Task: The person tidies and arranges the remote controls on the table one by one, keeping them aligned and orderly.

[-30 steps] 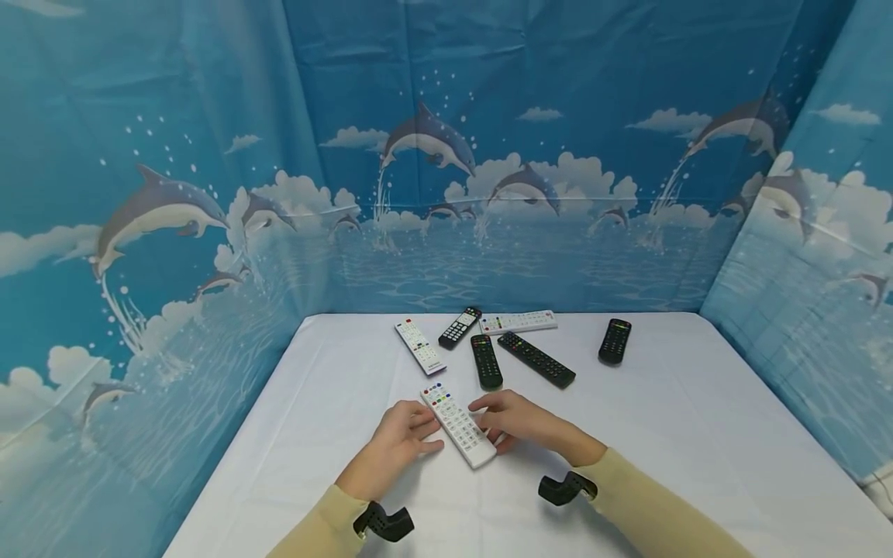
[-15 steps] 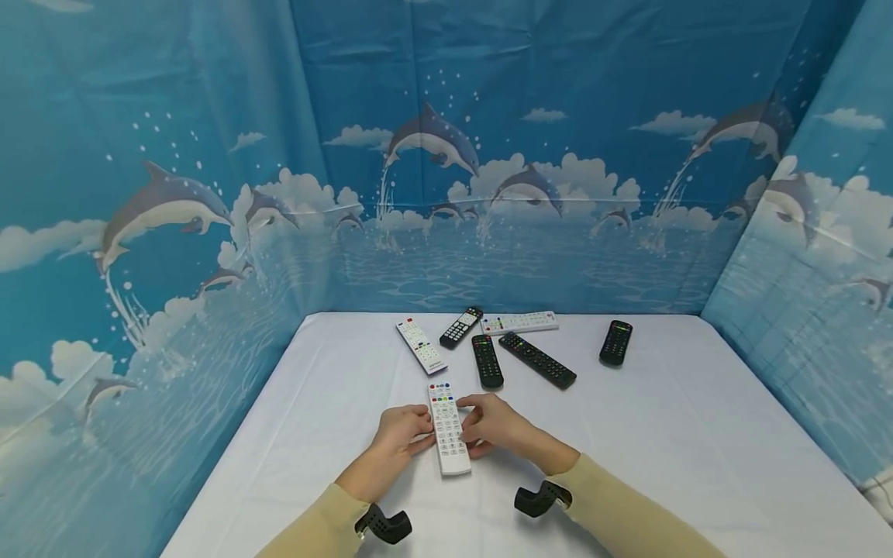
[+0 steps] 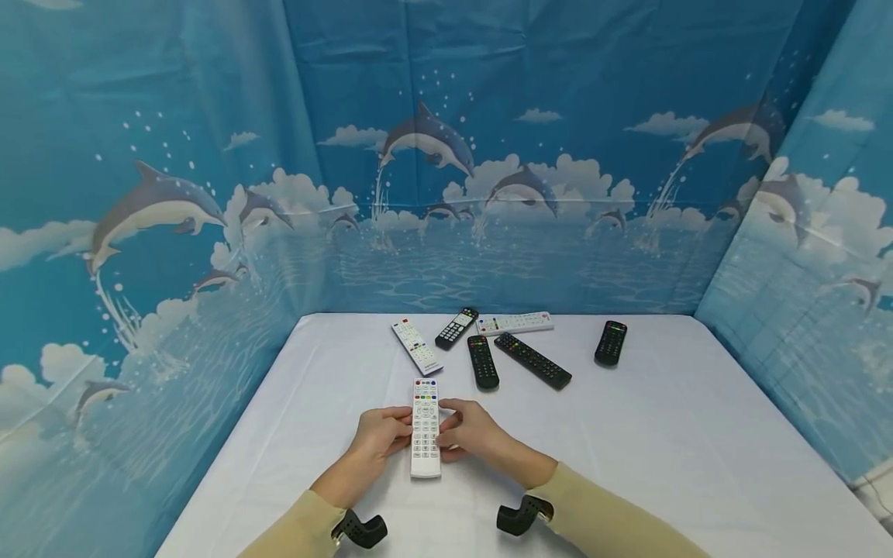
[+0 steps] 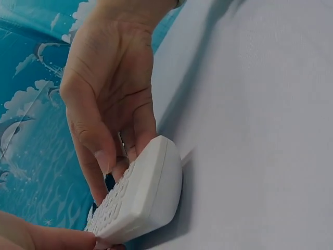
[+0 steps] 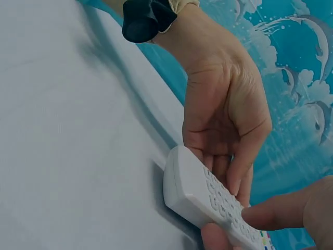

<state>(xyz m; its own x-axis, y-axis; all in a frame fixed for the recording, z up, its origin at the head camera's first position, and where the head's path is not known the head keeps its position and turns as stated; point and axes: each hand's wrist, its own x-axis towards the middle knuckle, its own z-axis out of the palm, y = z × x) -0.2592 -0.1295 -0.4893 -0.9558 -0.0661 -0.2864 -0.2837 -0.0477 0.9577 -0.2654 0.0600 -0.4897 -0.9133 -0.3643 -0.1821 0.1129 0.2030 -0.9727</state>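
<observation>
A white remote control [image 3: 425, 461] with several coloured buttons lies lengthwise in front of the person, its plain end nearest. My left hand [image 3: 377, 435] holds its left edge, thumb and fingertips pinching the side. On the opposite edge, my right hand [image 3: 476, 431] pinches it, with the thumb over the keys. The left wrist view has the remote's plain end [image 4: 156, 192] close up and the right hand [image 4: 112, 88] beyond it. In the right wrist view the left hand [image 5: 223, 104] is across the remote. Whether its underside touches the table cannot be told.
Farther back on the white tablecloth [image 3: 670, 434] lie a white remote [image 3: 417, 346], a black remote with white keys [image 3: 456, 328], another white remote [image 3: 515, 323], a short black remote [image 3: 483, 362], a long black remote [image 3: 533, 361] and a separate black remote [image 3: 611, 343]. A dolphin-print curtain [image 3: 516, 263] surrounds the table.
The white remote has turned from a slant to nearly straight and shifted left. Both hands have closed in on its sides, the right hand moving left with it. The other remotes keep their places.
</observation>
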